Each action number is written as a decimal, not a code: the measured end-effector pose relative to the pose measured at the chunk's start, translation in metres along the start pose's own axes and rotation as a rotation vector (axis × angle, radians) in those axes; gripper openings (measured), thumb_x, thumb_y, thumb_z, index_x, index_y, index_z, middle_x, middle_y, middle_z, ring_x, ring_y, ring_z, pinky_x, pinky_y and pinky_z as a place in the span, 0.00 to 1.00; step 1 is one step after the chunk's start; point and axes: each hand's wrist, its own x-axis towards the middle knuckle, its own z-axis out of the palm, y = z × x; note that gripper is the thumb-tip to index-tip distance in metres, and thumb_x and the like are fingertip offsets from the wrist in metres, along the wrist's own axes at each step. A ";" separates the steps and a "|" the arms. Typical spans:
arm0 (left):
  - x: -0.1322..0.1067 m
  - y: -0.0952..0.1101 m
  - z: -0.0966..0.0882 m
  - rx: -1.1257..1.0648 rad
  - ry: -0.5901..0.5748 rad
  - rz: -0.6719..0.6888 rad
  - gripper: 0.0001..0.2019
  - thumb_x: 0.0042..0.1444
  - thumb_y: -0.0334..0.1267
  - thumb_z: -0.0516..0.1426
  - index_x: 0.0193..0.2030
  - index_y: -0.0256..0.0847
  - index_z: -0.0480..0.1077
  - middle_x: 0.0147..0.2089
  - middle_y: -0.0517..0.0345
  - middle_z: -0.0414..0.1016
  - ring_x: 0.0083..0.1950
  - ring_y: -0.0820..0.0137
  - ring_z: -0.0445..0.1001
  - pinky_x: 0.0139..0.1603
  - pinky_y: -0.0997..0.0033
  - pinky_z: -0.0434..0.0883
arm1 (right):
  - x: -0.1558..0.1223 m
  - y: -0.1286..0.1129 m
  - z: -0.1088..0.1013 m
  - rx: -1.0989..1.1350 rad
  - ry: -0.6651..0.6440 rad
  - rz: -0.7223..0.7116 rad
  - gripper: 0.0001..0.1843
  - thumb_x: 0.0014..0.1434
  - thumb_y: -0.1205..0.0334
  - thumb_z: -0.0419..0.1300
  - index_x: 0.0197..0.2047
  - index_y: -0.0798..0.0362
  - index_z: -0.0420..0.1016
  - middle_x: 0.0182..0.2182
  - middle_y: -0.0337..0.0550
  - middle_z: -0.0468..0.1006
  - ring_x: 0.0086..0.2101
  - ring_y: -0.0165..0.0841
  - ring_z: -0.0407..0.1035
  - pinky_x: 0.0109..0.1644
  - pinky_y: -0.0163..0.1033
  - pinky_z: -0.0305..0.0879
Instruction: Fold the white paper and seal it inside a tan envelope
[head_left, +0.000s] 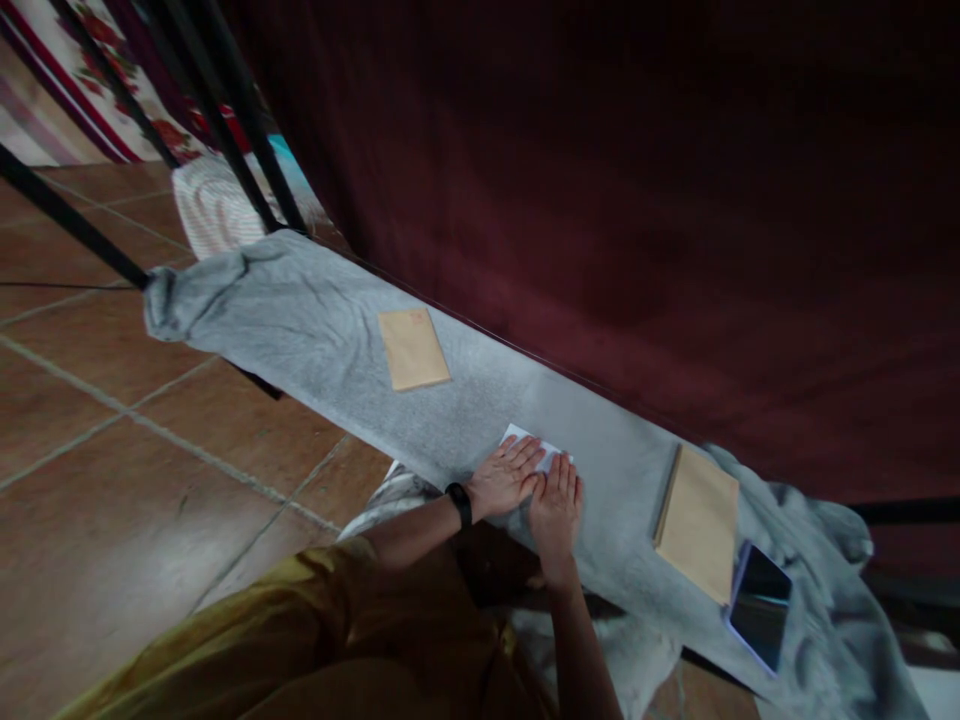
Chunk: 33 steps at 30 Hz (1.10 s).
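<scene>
A small white sheet of paper (514,432) lies on the grey cloth in front of me, mostly covered by my hands. My left hand (504,476), with a black band at its wrist, rests flat on the paper's left part, fingers stretched out. Beside it, my right hand (556,502) lies flat on the right part with its fingers extended. The two thumbs come close together. To the left of the hands is a single brown envelope (414,348). A stack of brown envelopes (699,522) sits to the right.
Grey cloth (330,330) covers a long narrow surface. A phone (760,604) lies at the right end by the stack. Behind hangs a dark red curtain (600,200). Black metal bars (232,130) stand at the left, above a tiled floor (97,450).
</scene>
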 end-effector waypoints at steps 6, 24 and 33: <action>-0.001 0.001 -0.005 0.014 -0.031 0.023 0.26 0.68 0.41 0.45 0.70 0.34 0.57 0.73 0.48 0.56 0.75 0.63 0.51 0.74 0.56 0.44 | 0.008 0.009 0.001 0.070 0.006 -0.087 0.25 0.70 0.66 0.39 0.61 0.60 0.69 0.63 0.59 0.68 0.64 0.43 0.57 0.67 0.57 0.50; -0.013 -0.033 -0.002 0.065 0.064 -0.163 0.28 0.69 0.47 0.44 0.70 0.32 0.58 0.72 0.43 0.57 0.74 0.60 0.53 0.74 0.55 0.49 | 0.008 -0.004 0.007 0.012 0.007 0.107 0.30 0.72 0.56 0.40 0.72 0.63 0.52 0.67 0.64 0.59 0.66 0.48 0.55 0.66 0.60 0.51; -0.016 -0.036 -0.007 0.061 0.097 -0.138 0.29 0.69 0.48 0.44 0.71 0.32 0.56 0.72 0.41 0.58 0.74 0.59 0.53 0.73 0.51 0.51 | 0.005 -0.004 0.007 -0.002 0.018 0.156 0.31 0.72 0.54 0.39 0.72 0.63 0.51 0.67 0.63 0.60 0.65 0.46 0.56 0.67 0.58 0.51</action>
